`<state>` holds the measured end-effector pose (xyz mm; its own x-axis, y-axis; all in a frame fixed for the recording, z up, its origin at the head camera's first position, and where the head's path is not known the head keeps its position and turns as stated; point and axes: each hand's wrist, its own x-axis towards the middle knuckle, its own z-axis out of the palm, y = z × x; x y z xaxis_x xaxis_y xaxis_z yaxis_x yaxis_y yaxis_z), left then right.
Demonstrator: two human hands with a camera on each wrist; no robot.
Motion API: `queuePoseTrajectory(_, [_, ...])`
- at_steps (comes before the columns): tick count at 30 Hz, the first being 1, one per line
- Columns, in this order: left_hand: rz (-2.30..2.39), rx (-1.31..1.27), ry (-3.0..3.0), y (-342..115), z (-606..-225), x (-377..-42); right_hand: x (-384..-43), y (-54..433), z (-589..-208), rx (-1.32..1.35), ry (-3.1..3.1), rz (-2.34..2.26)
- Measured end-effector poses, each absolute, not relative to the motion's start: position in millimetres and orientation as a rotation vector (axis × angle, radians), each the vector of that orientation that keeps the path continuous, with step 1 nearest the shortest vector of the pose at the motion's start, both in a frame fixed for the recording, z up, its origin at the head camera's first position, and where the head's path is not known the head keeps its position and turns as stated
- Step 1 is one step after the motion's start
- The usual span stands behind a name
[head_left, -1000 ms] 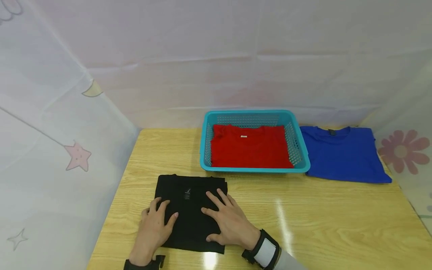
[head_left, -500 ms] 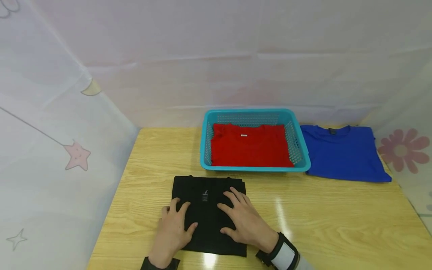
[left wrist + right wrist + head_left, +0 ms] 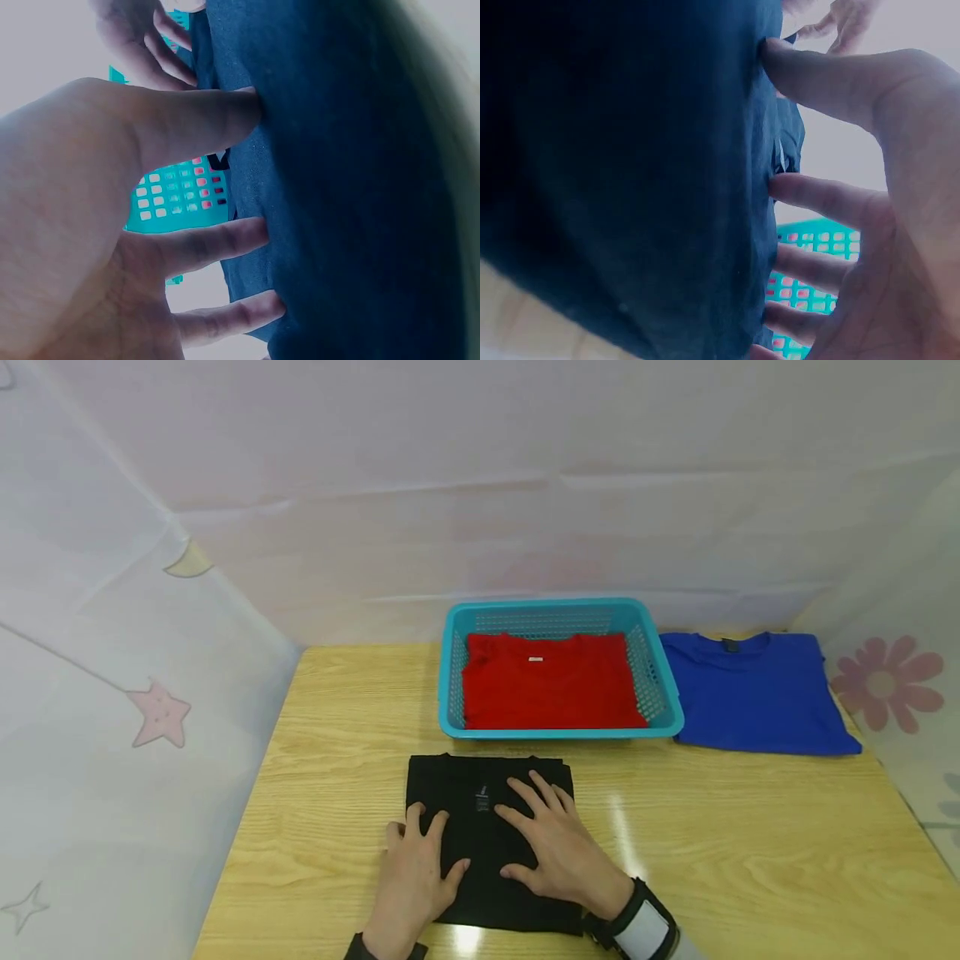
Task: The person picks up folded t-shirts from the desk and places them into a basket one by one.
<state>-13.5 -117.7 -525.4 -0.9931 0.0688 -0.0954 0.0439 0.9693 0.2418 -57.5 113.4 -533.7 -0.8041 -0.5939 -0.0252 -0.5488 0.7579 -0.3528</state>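
A folded black T-shirt (image 3: 487, 852) lies flat on the table in the head view, its neck label facing up near the far edge. My left hand (image 3: 420, 877) rests on its left side with fingers spread, fingertips touching the cloth. On the right side my right hand (image 3: 558, 852) presses down with spread fingers. In the left wrist view the thumb and fingertips of the left hand (image 3: 172, 187) meet the dark cloth (image 3: 352, 187). The right wrist view shows the right hand (image 3: 840, 195) likewise, fingertips on the shirt (image 3: 645, 165).
Behind the black shirt stands a turquoise basket (image 3: 562, 734) holding a folded red T-shirt (image 3: 555, 685). A folded blue T-shirt (image 3: 757, 697) lies to the basket's right. The wooden table (image 3: 337, 735) meets a patterned cloth backdrop (image 3: 487, 543) at the back and sides.
Both hands have slid the black T-shirt to the right across the table, bringing it below the basket. The basket and the other shirts keep their places.
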Motion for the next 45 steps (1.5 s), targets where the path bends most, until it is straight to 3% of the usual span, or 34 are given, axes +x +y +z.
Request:
queuePoseTrajectory(9, [0.640, 0.126, 2.920, -116, -523, -16, -56, 138, -536, -0.913, 2.814, -0.514])
queuePoseTrajectory(20, [1.137, -0.131, 2.799, -110, -520, -27, -53, 158, -532, -0.869, 2.798, -0.520])
queuePoseTrajectory(31, [1.610, -0.163, 2.222, -126, -526, -39, -50, 179, -533, -0.837, 2.779, -0.558])
queuePoseTrajectory(45, [1.446, -0.090, 2.376, -106, -526, -45, -43, 209, -527, -0.757, 2.787, -0.658])
